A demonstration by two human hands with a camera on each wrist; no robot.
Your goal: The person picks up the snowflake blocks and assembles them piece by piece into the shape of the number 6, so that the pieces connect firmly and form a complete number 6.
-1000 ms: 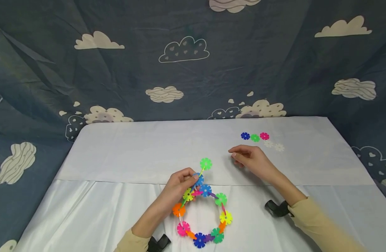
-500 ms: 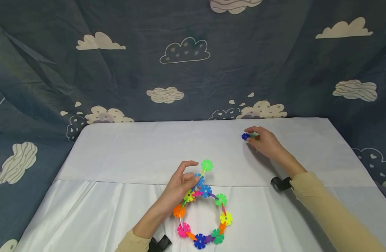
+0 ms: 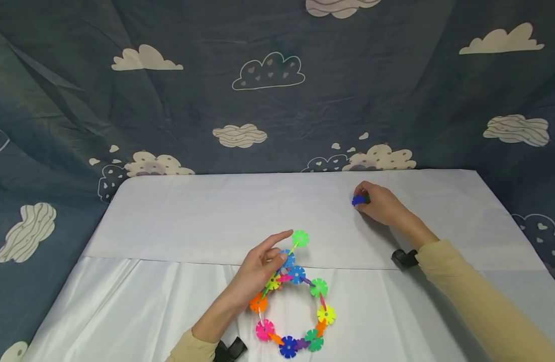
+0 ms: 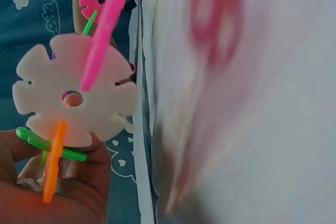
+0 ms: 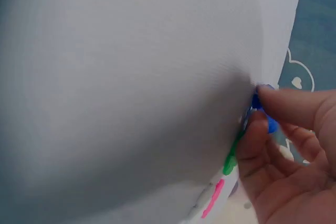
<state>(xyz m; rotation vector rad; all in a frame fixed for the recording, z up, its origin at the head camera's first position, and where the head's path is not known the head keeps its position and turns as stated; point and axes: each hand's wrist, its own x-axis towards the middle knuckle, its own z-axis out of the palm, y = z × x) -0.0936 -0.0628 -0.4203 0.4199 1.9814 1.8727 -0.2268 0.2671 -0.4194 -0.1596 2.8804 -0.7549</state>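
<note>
In the head view my left hand (image 3: 255, 271) pinches a blue notched disc at the top of a ring of interlocked, many-coloured flower discs (image 3: 326, 314). A bright green disc (image 3: 300, 238) juts up beyond the ring beside my extended index finger. The left wrist view has a pale disc (image 4: 42, 82) with pink and orange ones slotted into it, in front of the hand. Farther off, my right hand (image 3: 382, 205) pinches a loose dark blue disc (image 3: 358, 200) between thumb and finger, tilted close over the cloth. Its fingers partly cover the disc in the right wrist view.
Loose green (image 5: 230, 160) and pink (image 5: 213, 199) discs lie on the white cloth (image 3: 205, 216) beside the right hand, mostly hidden by it in the head view. A dark cloud-print curtain (image 3: 277, 110) stands behind the table.
My right hand has reached forward and right to the loose discs and now grips the dark blue one, tilting it. My left index finger has lifted and straightened; the ring has barely moved.
</note>
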